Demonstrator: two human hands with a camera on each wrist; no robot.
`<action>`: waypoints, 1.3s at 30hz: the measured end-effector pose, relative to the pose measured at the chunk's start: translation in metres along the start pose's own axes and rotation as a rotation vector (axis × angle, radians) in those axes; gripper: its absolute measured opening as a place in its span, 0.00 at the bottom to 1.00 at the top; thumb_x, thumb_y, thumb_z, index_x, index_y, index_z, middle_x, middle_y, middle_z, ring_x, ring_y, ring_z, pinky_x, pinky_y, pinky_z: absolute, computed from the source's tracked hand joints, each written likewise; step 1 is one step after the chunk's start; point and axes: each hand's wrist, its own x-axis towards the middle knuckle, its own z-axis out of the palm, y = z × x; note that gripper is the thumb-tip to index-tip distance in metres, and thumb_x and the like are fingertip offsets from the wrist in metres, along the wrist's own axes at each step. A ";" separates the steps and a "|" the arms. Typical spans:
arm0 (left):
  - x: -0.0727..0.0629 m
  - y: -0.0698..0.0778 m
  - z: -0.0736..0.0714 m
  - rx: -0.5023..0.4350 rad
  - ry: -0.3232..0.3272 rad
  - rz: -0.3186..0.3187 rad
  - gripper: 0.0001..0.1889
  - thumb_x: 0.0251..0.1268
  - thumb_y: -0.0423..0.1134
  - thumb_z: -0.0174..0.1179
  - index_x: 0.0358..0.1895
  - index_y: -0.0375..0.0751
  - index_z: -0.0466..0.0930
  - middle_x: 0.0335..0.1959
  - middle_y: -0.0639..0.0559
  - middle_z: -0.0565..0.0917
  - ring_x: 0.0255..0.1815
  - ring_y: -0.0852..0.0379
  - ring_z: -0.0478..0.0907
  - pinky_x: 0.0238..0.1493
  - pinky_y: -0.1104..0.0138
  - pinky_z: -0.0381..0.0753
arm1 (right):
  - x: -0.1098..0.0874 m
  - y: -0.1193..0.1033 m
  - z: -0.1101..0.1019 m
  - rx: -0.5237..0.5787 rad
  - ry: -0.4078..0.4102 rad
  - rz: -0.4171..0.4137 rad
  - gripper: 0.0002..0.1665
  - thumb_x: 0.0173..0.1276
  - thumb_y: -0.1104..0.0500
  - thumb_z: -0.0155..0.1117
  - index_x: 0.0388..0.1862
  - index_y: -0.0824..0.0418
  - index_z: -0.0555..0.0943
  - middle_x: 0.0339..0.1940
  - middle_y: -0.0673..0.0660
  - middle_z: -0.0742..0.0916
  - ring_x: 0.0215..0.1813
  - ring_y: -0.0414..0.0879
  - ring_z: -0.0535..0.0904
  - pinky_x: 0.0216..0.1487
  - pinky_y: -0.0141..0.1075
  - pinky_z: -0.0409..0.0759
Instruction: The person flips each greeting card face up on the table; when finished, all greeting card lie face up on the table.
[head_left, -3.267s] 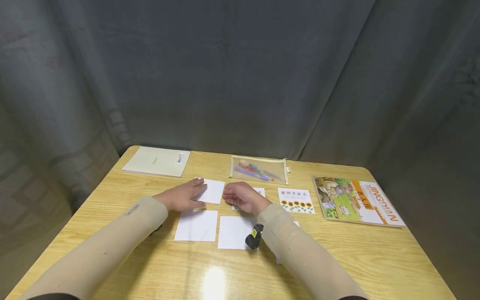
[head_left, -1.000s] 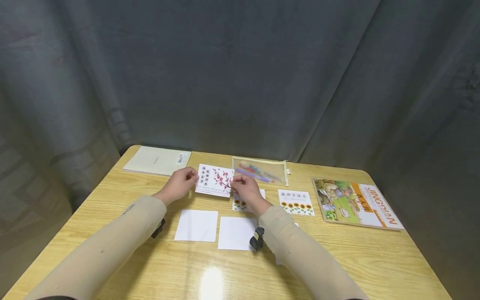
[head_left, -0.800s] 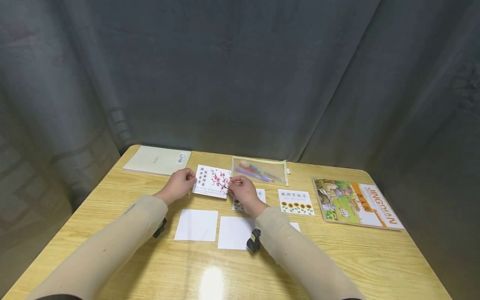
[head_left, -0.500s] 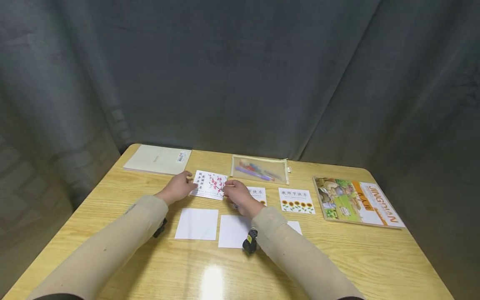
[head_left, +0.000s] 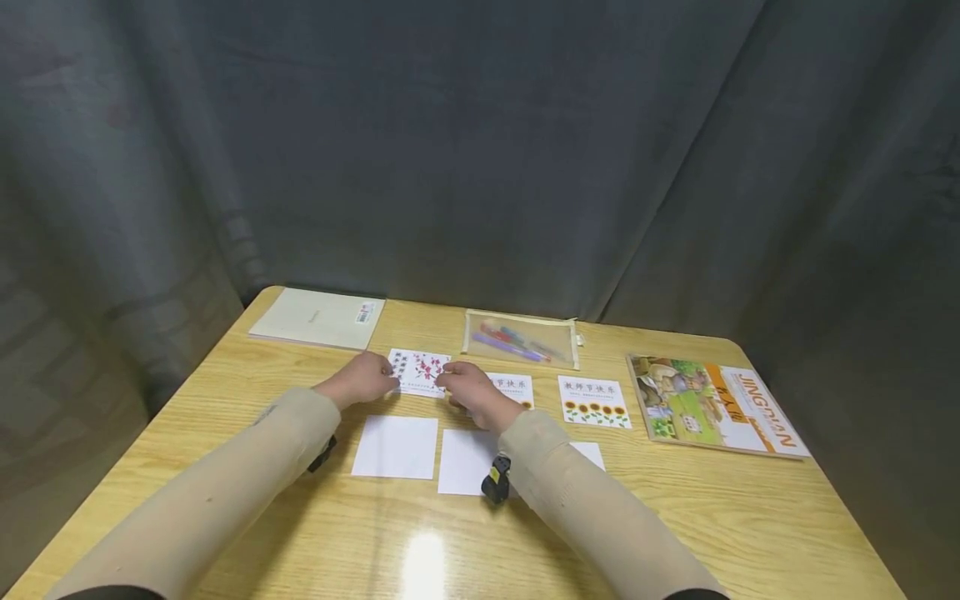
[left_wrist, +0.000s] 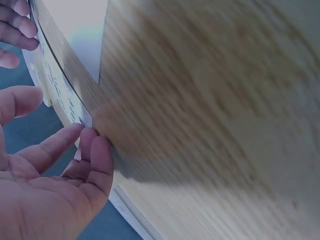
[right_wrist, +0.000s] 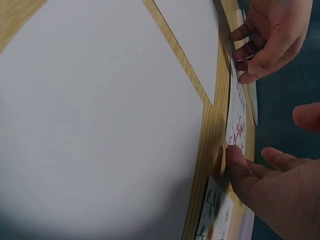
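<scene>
A white card printed with dark characters and a red blossom branch (head_left: 418, 372) lies on the table, between both hands. At its left edge my left hand (head_left: 358, 379) touches it with the fingertips, the thumb held apart in the left wrist view. My right hand (head_left: 480, 393) has its fingertips at the opposite edge, and its thumb is raised away from the card in the right wrist view. Beneath that hand a sunflower card (head_left: 513, 388) is partly covered. Nearer to me lie a blank white card (head_left: 395, 447) and another blank card (head_left: 463, 461), partly hidden by the right wrist.
Another sunflower card (head_left: 595, 402) lies to the right, beside a colourful book (head_left: 712, 404). A blank card (head_left: 590, 452) shows past the right sleeve. Behind are a mesh pouch with pens (head_left: 562, 340) and a pale notebook (head_left: 315, 319). A dark curtain (head_left: 480, 167) hangs behind the table.
The place held a blank-faced card at first; then both hands held up the blossom card. It has since come down toward me onto the table, and the thumbs have left it.
</scene>
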 end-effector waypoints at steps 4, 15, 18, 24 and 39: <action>-0.002 0.000 0.001 0.046 0.009 0.050 0.24 0.68 0.37 0.58 0.57 0.16 0.77 0.53 0.28 0.82 0.45 0.42 0.80 0.54 0.51 0.80 | -0.002 0.003 0.000 -0.020 0.023 0.001 0.32 0.77 0.57 0.58 0.76 0.65 0.69 0.67 0.63 0.79 0.57 0.57 0.79 0.49 0.43 0.78; -0.056 0.010 0.006 0.110 0.032 0.275 0.24 0.74 0.38 0.59 0.65 0.22 0.73 0.63 0.28 0.76 0.66 0.31 0.73 0.68 0.42 0.71 | -0.028 0.016 0.003 0.023 -0.084 -0.031 0.29 0.73 0.66 0.58 0.70 0.76 0.71 0.56 0.66 0.84 0.56 0.56 0.83 0.58 0.42 0.82; -0.078 0.018 0.011 0.167 0.008 0.349 0.26 0.75 0.40 0.59 0.67 0.24 0.73 0.66 0.29 0.74 0.69 0.32 0.71 0.70 0.42 0.69 | -0.036 0.017 0.003 0.067 -0.107 -0.025 0.27 0.73 0.68 0.58 0.68 0.79 0.71 0.53 0.68 0.85 0.53 0.54 0.84 0.56 0.41 0.83; -0.104 0.018 0.026 0.293 -0.140 0.491 0.34 0.77 0.52 0.57 0.74 0.28 0.68 0.75 0.32 0.67 0.75 0.34 0.64 0.73 0.43 0.64 | -0.048 0.019 0.002 0.135 -0.145 0.005 0.26 0.72 0.69 0.59 0.66 0.80 0.70 0.51 0.69 0.85 0.47 0.49 0.86 0.56 0.41 0.84; -0.098 0.001 0.030 0.234 -0.217 0.448 0.36 0.76 0.56 0.57 0.75 0.33 0.68 0.79 0.31 0.60 0.78 0.32 0.57 0.73 0.41 0.62 | -0.075 0.009 0.017 0.344 -0.154 0.106 0.32 0.68 0.67 0.56 0.70 0.77 0.67 0.42 0.59 0.77 0.43 0.49 0.77 0.57 0.44 0.82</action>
